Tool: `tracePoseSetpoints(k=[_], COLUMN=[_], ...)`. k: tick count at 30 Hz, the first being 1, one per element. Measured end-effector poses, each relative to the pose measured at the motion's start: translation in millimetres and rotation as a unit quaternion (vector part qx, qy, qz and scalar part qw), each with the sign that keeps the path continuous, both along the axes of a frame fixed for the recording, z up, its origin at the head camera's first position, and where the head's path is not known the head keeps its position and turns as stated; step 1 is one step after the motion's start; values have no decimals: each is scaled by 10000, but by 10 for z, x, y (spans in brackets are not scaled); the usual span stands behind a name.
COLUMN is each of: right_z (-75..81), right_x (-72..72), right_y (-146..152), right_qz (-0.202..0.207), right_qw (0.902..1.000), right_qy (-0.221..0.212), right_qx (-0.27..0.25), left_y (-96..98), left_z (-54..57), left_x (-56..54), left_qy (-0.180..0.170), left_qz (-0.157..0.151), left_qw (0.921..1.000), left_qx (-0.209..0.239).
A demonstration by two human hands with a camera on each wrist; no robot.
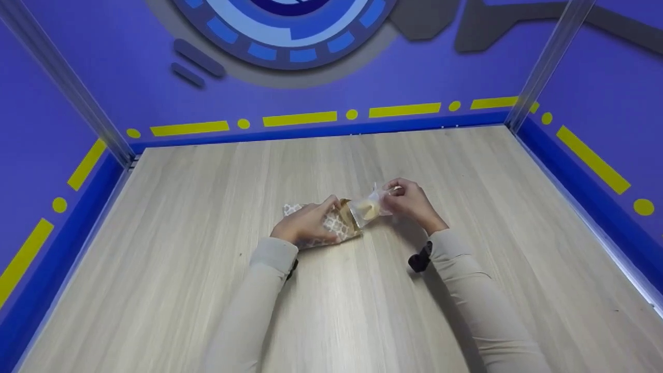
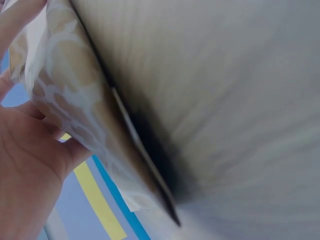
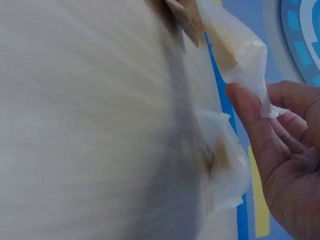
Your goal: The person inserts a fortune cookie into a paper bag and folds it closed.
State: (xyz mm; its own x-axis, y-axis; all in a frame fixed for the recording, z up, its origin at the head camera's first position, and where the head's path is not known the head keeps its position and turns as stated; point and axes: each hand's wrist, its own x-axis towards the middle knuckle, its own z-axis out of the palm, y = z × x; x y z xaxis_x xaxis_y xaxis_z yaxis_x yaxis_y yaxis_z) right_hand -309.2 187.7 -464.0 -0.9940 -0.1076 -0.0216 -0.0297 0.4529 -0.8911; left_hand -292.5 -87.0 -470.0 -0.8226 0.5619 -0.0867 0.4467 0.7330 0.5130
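My left hand (image 1: 309, 224) grips a tan paper bag (image 1: 339, 228) with a white lattice pattern, fingers on top and thumb along the near side. The bag lies on its side, its brown mouth facing right. At that mouth is a small translucent wrapped packet (image 1: 369, 210) with something pale yellow inside. My right hand (image 1: 412, 204) pinches the packet's crimped end between thumb and fingertips, plainest in the right wrist view. Below this hand there, a second wrapped packet (image 3: 222, 157) with tan contents sits by the tabletop.
The light wood table (image 1: 331, 305) stretches out on all sides of the hands. Blue walls (image 1: 321, 98) with yellow dashes enclose its back and sides, with metal posts (image 1: 549, 62) at the rear corners. A black wrist device (image 1: 420, 257) sits at the right cuff.
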Motion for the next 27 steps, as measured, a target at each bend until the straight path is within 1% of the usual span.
tracePoseSetpoints(k=[8, 12, 19, 22, 27], right_z=[-25, -53, -111, -141, -191], right_x=[33, 35, 66, 75, 82], right_y=[-95, -151, -249, -286, -349], right_qz=[-10, -87, -114, -133, -124], right_qw=[10000, 9999, 9994, 9995, 9999], right_qy=[-10, -26, -205, -145, -5], right_qx=[58, 65, -238, -260, -71], left_y=[1, 0, 1, 0, 2], left_z=[7, 10, 9, 8, 9], left_x=[4, 6, 6, 2, -1], left_qy=[-95, -55, -36, -25, 12], left_qz=[6, 22, 33, -17, -51], left_qw=[10000, 10000, 9999, 9999, 9999], left_qx=[-14, -74, -109, -96, -103])
